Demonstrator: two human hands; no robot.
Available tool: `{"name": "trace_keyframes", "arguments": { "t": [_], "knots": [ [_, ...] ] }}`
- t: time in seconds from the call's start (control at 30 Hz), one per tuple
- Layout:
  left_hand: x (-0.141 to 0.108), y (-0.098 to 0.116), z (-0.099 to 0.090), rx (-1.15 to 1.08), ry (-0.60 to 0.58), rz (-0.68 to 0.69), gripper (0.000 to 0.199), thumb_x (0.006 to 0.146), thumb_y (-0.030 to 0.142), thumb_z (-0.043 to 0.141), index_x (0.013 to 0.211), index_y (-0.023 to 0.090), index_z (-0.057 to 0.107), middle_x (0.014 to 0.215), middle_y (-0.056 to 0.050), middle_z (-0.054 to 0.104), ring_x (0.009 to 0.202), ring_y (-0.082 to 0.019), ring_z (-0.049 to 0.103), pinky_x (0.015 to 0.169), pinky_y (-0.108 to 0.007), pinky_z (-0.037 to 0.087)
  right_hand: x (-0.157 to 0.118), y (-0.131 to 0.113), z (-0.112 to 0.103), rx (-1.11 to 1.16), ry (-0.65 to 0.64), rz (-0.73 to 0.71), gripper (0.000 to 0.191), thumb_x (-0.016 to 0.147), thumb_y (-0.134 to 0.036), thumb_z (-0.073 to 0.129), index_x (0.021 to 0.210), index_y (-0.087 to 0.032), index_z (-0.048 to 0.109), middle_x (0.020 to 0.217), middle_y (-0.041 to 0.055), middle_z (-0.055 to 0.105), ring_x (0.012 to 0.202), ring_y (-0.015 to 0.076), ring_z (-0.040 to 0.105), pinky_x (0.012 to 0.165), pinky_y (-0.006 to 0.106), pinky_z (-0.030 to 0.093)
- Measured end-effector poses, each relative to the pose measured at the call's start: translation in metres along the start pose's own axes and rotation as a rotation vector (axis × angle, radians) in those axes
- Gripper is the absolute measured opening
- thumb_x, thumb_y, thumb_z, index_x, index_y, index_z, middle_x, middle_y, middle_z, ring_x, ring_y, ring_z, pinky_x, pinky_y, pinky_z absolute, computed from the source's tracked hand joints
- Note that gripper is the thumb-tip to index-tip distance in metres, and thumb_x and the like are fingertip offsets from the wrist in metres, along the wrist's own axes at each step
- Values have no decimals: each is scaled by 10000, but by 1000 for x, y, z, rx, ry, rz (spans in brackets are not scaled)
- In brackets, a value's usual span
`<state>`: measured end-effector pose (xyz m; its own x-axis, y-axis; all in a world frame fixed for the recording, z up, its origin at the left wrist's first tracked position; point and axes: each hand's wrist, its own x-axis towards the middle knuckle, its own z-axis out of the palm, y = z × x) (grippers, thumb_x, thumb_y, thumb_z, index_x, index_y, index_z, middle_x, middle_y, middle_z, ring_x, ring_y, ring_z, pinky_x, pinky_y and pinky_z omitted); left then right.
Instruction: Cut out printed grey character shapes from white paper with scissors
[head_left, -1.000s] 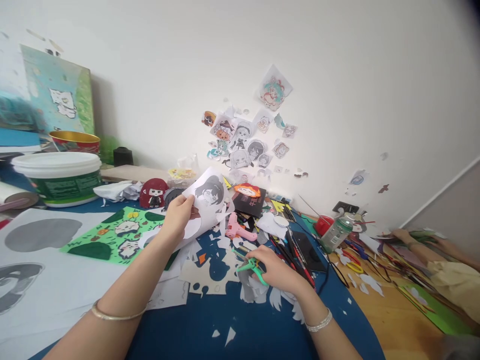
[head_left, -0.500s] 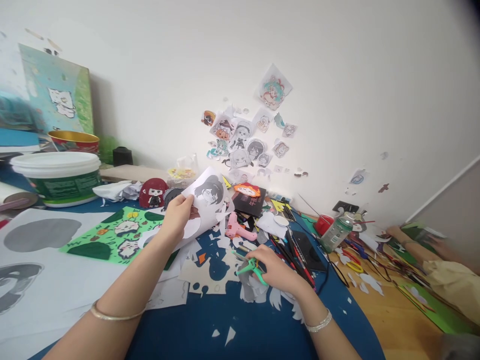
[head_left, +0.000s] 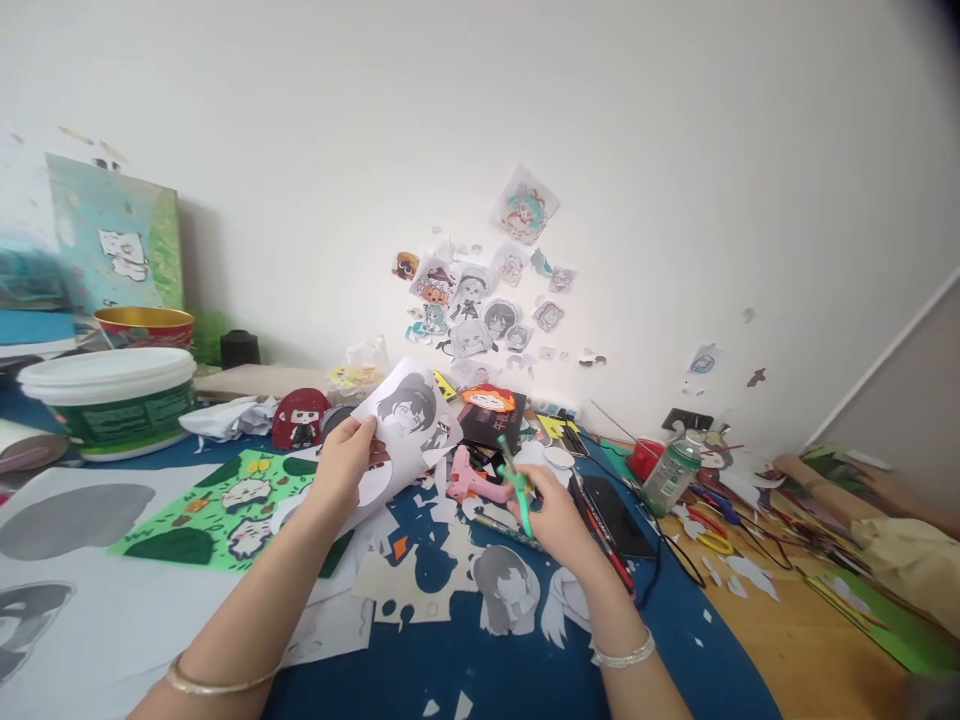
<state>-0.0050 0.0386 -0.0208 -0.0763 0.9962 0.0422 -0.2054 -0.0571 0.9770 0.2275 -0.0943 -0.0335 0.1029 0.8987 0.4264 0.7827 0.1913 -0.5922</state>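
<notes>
My left hand (head_left: 346,462) pinches the left edge of a curled white sheet (head_left: 397,455) printed with a grey cartoon head. Green-handled scissors (head_left: 520,492) are in my right hand (head_left: 551,510), their blades pointing up and away, apart from the sheet. Just left of the scissors lies a pink glue gun (head_left: 477,478). Below my right hand rests a grey-haired paper cutout (head_left: 508,592) on the blue table cover (head_left: 420,672). Cream sheet scraps with holes (head_left: 409,588) lie between my forearms.
At the left are a white-lidded green tub (head_left: 112,405) and a green decorated sheet (head_left: 225,510). A spray can (head_left: 670,475), a red cup (head_left: 645,458) and cables stand or lie at the right. Another person's arm (head_left: 832,490) reaches in at the far right.
My right hand has lifted the scissors up and slightly right, turning the blades upward. The grey-haired cutout below is now uncovered. The camera view has tilted up somewhat.
</notes>
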Motion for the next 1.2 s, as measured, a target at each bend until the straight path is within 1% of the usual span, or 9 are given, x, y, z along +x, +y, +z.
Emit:
{"name": "trace_keyframes", "arguments": {
  "t": [0.07, 0.13, 0.27, 0.5, 0.67, 0.77, 0.87, 1.03, 1.2],
  "knots": [
    [-1, 1, 0, -3, -2, -7, 166, 695, 335, 551, 708, 169, 543, 589, 4, 556, 527, -132, 536, 530, -262, 484, -7, 0, 0, -74, -128, 14, 357, 707, -171, 551, 1056, -244, 567, 1004, 72, 536, 941, 243, 517, 813, 378, 422],
    [-2, 1, 1, -18, -8, -8, 163, 702, 334, 548, 711, 171, 544, 592, 6, 560, 529, -130, 540, 534, -257, 482, -14, 1, 0, -95, -172, 51, 365, 730, -193, 543, 1087, -268, 562, 1020, 73, 531, 953, 253, 513, 800, 379, 426],
    [-5, 3, 0, -86, -39, 5, 191, 694, 356, 573, 684, 171, 524, 537, 33, 520, 482, -111, 510, 494, -230, 448, -13, 2, 5, -2, -66, 106, 341, 718, -219, 573, 1058, -229, 549, 1043, 79, 553, 979, 256, 525, 838, 389, 418],
    [-5, 16, -8, -343, -98, 4, 204, 668, 328, 639, 753, 172, 538, 620, 25, 562, 543, -102, 542, 535, -220, 471, 32, -21, 44, 359, 93, 155, 378, 667, -308, 642, 1007, -224, 499, 1054, 72, 592, 969, 238, 568, 792, 360, 462],
    [-4, 23, -14, -474, -100, -12, 120, 694, 249, 635, 718, 183, 538, 605, 31, 573, 531, -94, 547, 493, -187, 459, 60, -39, 68, 526, 49, 172, 377, 652, -329, 647, 976, -221, 487, 1074, 66, 594, 966, 239, 567, 763, 354, 469],
    [-3, 27, -18, -543, -102, -8, 38, 739, 204, 590, 716, 188, 564, 597, 30, 590, 538, -97, 567, 493, -181, 468, 74, -40, 76, 480, 67, 227, 422, 624, -354, 667, 980, -214, 488, 1026, 62, 601, 925, 244, 579, 763, 363, 458],
    [-2, 32, -24, -626, -95, 16, 121, 803, 165, 501, 747, 195, 604, 707, 10, 653, 674, -111, 621, 572, -180, 503, 86, -40, 80, 411, 128, 259, 436, 593, -339, 686, 962, -210, 492, 976, 63, 604, 897, 255, 580, 778, 385, 443],
    [0, 42, -36, -727, -114, 12, 248, 866, 187, 392, 868, 225, 637, 878, -10, 697, 994, -154, 596, 719, -212, 529, 95, -55, 85, 592, -25, 120, 388, 620, -272, 671, 968, -214, 507, 979, 48, 616, 889, 220, 592, 738, 331, 475],
    [3, 45, -43, -719, -50, -34, 213, 837, 195, 434, 824, 226, 644, 779, -28, 705, 991, -187, 605, 721, -249, 541, 98, -77, 94, 769, -154, -7, 479, 632, -277, 686, 1076, -222, 514, 1046, 52, 606, 944, 211, 574, 773, 328, 474]
  ]
}}
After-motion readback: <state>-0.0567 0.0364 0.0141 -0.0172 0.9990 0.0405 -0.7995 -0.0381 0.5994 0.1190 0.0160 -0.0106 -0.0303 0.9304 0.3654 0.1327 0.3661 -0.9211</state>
